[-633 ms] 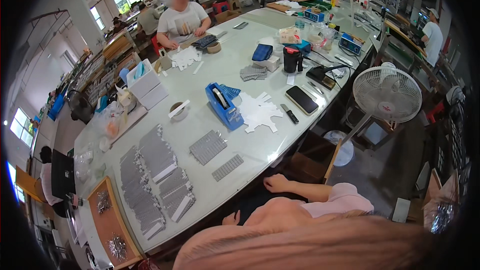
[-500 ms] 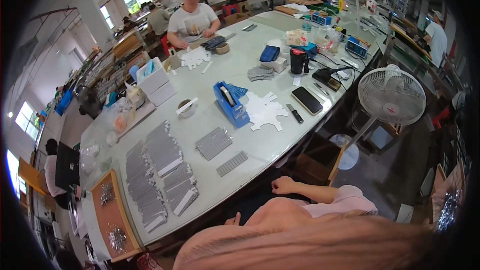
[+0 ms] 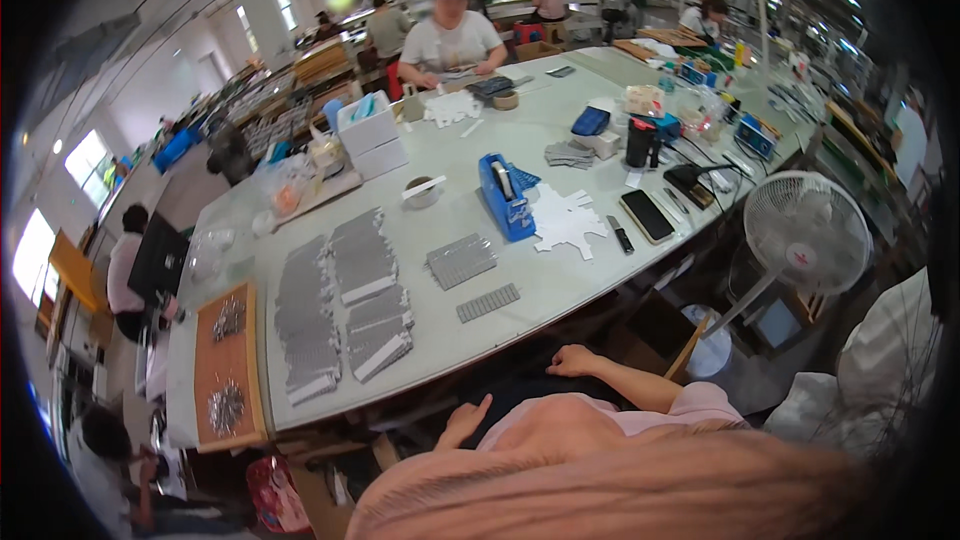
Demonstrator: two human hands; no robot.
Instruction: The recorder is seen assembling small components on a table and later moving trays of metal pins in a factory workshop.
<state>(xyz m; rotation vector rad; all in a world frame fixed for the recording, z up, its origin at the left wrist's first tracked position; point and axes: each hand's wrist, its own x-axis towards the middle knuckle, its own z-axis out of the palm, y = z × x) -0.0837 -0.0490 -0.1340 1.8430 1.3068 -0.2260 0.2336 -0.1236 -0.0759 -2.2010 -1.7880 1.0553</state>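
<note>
Below the table's near edge, my left hand rests by my lap, a finger stretched out and nothing seen in it. My right hand lies over my dark trousers, its fingers loosely curled, and I see nothing in them. Nearest on the tabletop is a small grey strip sheet. Behind it sits a larger grey sheet stack. Long overlapping rows of grey pieces spread to the left, with white strips on them. A blue tape dispenser stands beside white paper cutouts.
A utility knife and a phone lie at the right edge. A black cup stands behind. A wooden tray of metal bits sits at left. A pedestal fan stands right; another person works across the table.
My view has turned left and up, so the table appears shifted right. More of my left hand shows. My right hand stays near my lap.
</note>
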